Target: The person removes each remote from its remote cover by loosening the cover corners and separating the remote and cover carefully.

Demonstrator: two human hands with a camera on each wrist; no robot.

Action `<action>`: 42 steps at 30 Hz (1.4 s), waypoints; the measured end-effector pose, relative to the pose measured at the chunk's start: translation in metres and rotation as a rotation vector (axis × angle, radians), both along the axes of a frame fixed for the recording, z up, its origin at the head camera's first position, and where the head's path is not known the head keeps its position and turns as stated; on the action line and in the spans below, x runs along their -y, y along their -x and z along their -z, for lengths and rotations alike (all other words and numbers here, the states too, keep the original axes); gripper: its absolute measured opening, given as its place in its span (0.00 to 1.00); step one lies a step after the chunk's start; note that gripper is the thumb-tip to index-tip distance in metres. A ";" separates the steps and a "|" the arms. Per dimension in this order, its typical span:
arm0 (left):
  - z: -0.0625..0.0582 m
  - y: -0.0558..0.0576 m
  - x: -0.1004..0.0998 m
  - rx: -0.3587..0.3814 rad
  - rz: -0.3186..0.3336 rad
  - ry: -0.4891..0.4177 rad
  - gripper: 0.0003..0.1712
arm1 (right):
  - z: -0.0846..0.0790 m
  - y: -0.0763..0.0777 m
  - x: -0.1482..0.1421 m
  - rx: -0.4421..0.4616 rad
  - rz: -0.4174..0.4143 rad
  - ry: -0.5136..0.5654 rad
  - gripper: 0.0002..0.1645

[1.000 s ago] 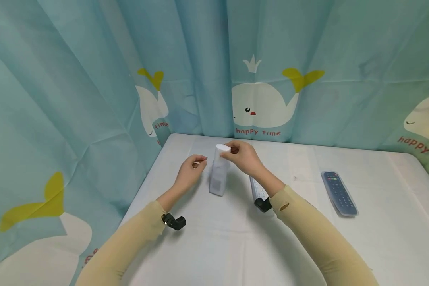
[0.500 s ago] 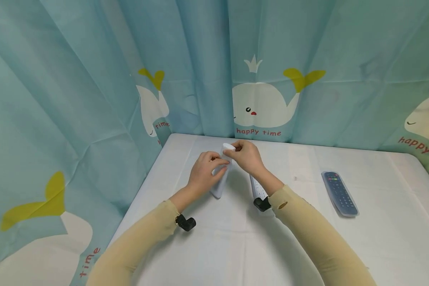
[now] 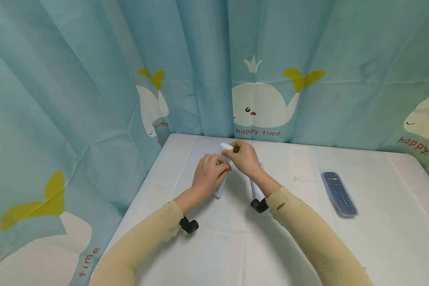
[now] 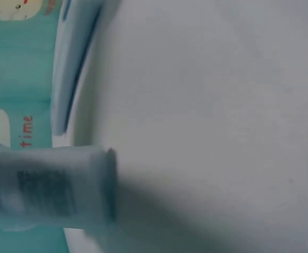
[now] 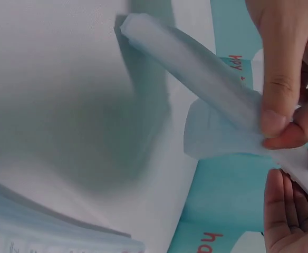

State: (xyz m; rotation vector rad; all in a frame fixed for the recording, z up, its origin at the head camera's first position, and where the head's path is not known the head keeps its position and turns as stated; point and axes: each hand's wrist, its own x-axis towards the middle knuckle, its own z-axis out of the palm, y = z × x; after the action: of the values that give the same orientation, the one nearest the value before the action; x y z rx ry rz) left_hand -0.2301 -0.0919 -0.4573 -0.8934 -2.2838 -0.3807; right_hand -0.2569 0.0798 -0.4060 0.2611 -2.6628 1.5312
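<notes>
A slim white remote control (image 3: 226, 146) stands tilted above the table, its lower part inside a thin translucent cover (image 4: 85, 184). My left hand (image 3: 208, 171) pinches the cover between thumb and fingers partway up. At the remote's upper end, my right hand (image 3: 244, 157) grips the bare white tip. In the right wrist view a loose flap of film (image 5: 212, 132) hangs beside the pinching fingers. A dark printed label (image 4: 46, 192) shows through the cover in the left wrist view. Much of the remote's middle is hidden behind my left hand.
Under my right forearm lies a white remote (image 3: 257, 191), partly hidden. Farther right, a dark remote (image 3: 339, 194) in a clear cover lies on the white tabletop (image 3: 221, 254). A blue whale-print curtain (image 3: 200, 71) borders the table's back and left side.
My left hand has moved right from beside the remote and now pinches its cover. The remote's top has shifted slightly right. My right hand keeps its hold there.
</notes>
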 end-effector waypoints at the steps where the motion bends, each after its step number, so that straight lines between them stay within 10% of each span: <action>1: 0.002 -0.001 0.000 -0.006 0.002 0.013 0.06 | 0.000 0.000 0.000 -0.015 -0.005 -0.003 0.21; 14: 0.015 -0.013 0.012 0.108 0.015 0.010 0.05 | 0.003 -0.003 0.004 -0.043 -0.056 0.002 0.22; 21: 0.011 -0.017 0.023 0.299 0.028 -0.108 0.07 | 0.006 -0.005 0.003 -0.016 -0.073 0.054 0.22; 32: 0.012 -0.014 0.045 0.518 -0.176 -0.271 0.12 | 0.003 -0.007 0.001 0.052 -0.112 0.088 0.27; 42: 0.013 -0.007 0.040 0.684 -0.098 -0.575 0.13 | 0.004 -0.008 0.004 0.032 -0.144 0.138 0.25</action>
State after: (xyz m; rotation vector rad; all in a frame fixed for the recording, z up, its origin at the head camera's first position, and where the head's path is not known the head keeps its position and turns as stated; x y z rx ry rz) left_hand -0.2229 -0.1320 -0.4706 -0.3761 -2.5549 -1.3847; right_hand -0.2490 0.0760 -0.4095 0.4312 -2.5973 1.7663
